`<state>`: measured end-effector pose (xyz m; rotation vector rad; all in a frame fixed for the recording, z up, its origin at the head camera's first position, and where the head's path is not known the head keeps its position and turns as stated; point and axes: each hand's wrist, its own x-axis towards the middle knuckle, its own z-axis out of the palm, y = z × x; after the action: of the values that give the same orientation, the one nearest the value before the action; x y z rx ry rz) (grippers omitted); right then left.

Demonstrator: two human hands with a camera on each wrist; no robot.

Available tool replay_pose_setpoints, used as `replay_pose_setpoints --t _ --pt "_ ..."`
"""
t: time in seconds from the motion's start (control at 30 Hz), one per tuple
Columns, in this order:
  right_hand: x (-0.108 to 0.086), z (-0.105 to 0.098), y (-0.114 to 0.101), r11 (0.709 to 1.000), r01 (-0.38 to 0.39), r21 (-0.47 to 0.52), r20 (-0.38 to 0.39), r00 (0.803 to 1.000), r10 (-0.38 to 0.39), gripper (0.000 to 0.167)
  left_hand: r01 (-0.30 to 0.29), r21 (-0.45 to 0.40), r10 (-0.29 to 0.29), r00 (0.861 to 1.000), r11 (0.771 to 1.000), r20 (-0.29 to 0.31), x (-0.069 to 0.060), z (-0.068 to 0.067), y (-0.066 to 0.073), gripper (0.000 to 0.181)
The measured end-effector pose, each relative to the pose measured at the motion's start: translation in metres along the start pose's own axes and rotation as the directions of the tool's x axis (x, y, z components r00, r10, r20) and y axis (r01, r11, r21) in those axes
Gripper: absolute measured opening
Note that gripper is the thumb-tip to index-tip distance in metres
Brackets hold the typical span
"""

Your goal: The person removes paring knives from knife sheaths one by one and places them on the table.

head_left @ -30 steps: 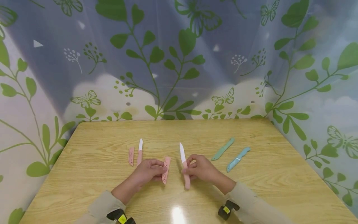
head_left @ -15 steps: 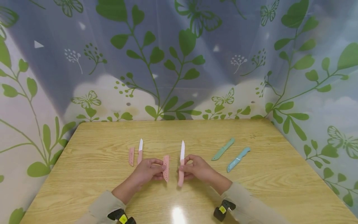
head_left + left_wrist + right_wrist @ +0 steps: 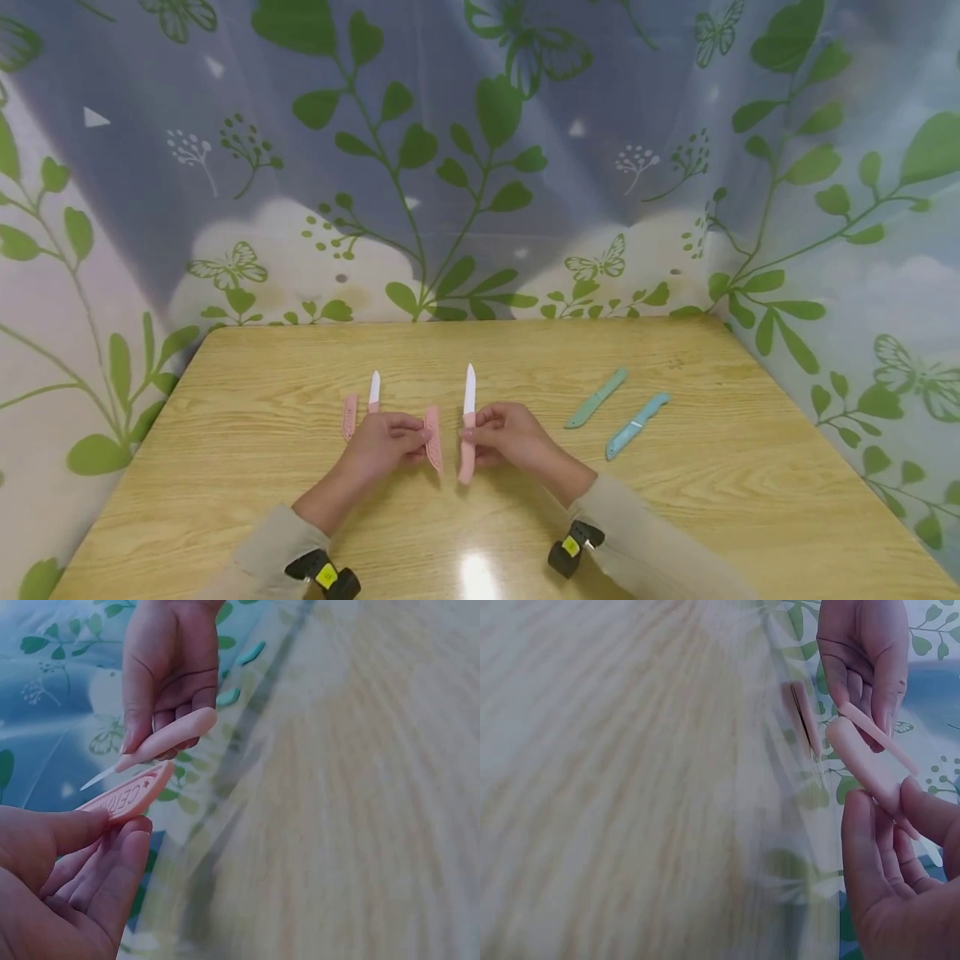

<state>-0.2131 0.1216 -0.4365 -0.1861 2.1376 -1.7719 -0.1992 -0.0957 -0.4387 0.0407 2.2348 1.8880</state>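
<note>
In the head view my left hand pinches a pink sheath between thumb and fingers. My right hand grips the pink handle of a knife, its white blade pointing away from me. Knife and sheath stand side by side, a small gap between them. Raised lettering shows on the sheath in the left wrist view, below the knife handle. Behind the left hand lies a second white-bladed knife, its handle partly hidden, with another pink sheath to its left.
On the wooden table, to the right of my hands, lie a green sheathed knife and a blue sheathed knife. A leaf-patterned curtain hangs beyond the table and along both sides.
Both hands have shifted left and slightly away from me, the right one farther. The held knife has come nearer the sheath and stands more upright; the sheath's tilt has changed.
</note>
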Motion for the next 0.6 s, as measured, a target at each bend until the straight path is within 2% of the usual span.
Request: replay_pose_setpoints --t 0.17,0.3,0.4,0.6 --pt "0.011 0.006 -0.003 1.000 0.004 -0.013 -0.043 0.999 -0.004 0.025 -0.024 0.056 0.027 0.998 0.998 -0.049 0.005 -0.010 0.004 0.024" --pt "0.018 0.010 -0.005 0.999 0.001 -0.052 -0.087 0.996 -0.005 0.025 -0.034 0.073 0.039 0.996 0.997 -0.079 0.009 -0.017 0.004 0.024" --pt "0.023 0.012 -0.006 0.997 -0.005 -0.083 -0.122 0.993 -0.005 0.024 -0.043 0.116 0.054 0.994 0.992 -0.092 0.011 -0.022 0.002 0.025" --pt "0.035 0.016 -0.006 0.996 -0.016 -0.084 -0.171 0.985 0.001 0.026 -0.025 0.159 0.047 0.990 0.987 -0.134 0.018 -0.030 -0.003 0.033"
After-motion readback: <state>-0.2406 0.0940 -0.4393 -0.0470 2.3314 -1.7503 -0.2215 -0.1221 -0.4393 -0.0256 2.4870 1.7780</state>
